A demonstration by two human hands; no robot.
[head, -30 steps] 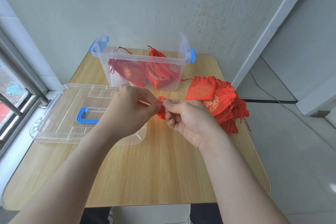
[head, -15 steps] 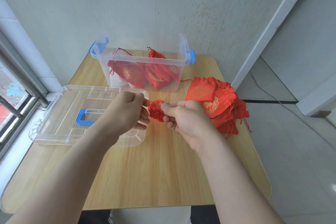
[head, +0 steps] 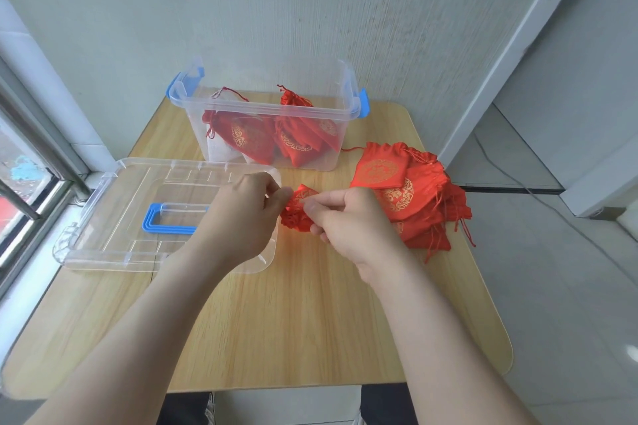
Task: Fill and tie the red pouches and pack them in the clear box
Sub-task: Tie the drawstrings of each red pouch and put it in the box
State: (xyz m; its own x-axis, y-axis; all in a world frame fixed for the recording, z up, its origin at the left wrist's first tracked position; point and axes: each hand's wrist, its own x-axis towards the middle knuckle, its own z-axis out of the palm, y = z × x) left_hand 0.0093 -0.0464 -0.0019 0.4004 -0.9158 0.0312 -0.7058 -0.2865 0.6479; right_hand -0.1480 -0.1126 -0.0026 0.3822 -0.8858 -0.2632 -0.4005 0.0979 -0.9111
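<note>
Two hands, left hand [head: 247, 214] and right hand [head: 348, 221], pinch one red pouch [head: 297, 212] between them above the counter [head: 310, 321], near the clear box [head: 269, 109], its neck now bunched tighter than before, so tying seems nearly finished.

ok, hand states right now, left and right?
Left hand: closed, pinching the red pouch at its left side.
Right hand: closed, pinching the same pouch from the right.
</note>
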